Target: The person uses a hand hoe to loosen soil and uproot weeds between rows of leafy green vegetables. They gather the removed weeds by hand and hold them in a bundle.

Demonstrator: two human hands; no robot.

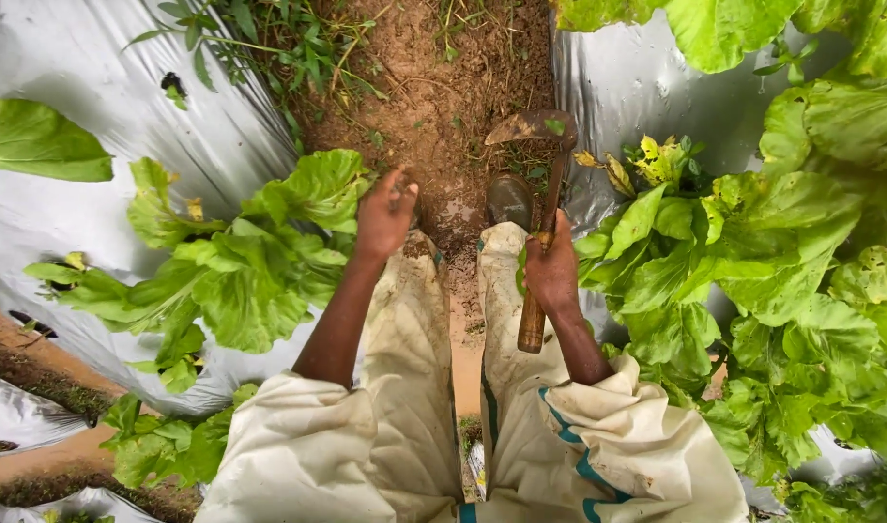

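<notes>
Your right hand (552,276) grips the rusty wooden-handled hoe (538,194), left hand (385,213) spread empty; careless swings could tear the silver plastic mulch sheet (637,87).

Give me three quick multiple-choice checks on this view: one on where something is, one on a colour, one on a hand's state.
1. Where is the head of the hoe?
A. Over the muddy furrow between the beds
B. Lying on the left sheet
C. Buried in the right-side leaves

2. What colour is the plastic sheet covering the beds?
A. Black
B. Silvery grey
C. Blue

3. What is the state of the left hand?
A. Closed on the hoe handle
B. Gripping a cut leaf
C. Open and empty, beside a leafy plant

Answers:
1 A, the rusty blade sits above bare brown soil just past the boot.
2 B, the sheeting on both sides shines silver-grey.
3 C, its fingers are loose and hold nothing, while the right hand alone grips the wooden handle.
</notes>
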